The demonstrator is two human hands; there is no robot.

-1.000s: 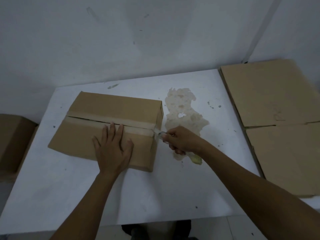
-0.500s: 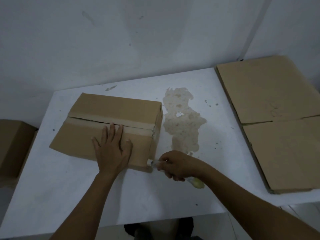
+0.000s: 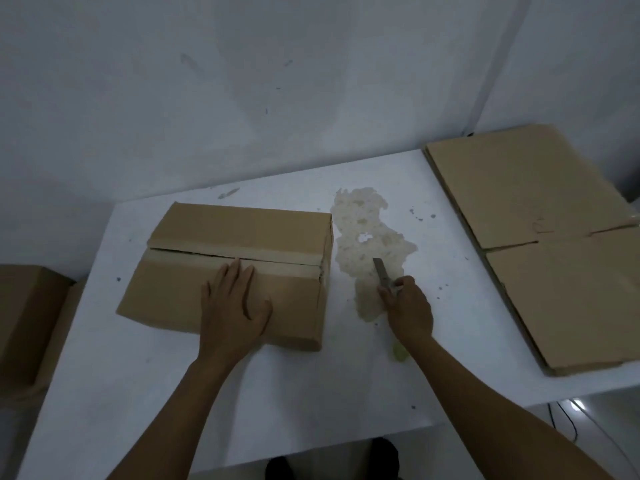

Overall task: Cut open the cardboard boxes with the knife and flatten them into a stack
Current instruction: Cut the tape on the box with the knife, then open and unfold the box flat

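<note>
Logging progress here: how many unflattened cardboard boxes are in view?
2. The taped box lies on the table under the left hand; the second box stands off the table's left side, cropped. Others may be hidden.

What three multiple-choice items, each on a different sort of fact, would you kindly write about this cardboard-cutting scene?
1. Where does the flattened stack of brown cardboard lie?
A. on the right end of the white table
B. under the box
C. on the floor

2. How many hands touch the taped brown cardboard box?
A. none
B. one
C. two

3. The blade of the yellow-handled utility knife is:
A. inside the box's seam
B. clear of the box
C. lying unheld

Key:
1 A, the stack rests at the table's right edge.
2 B, only the left hand presses flat on it.
3 B, the right hand grips the knife over the beige stain, apart from the box.
</note>
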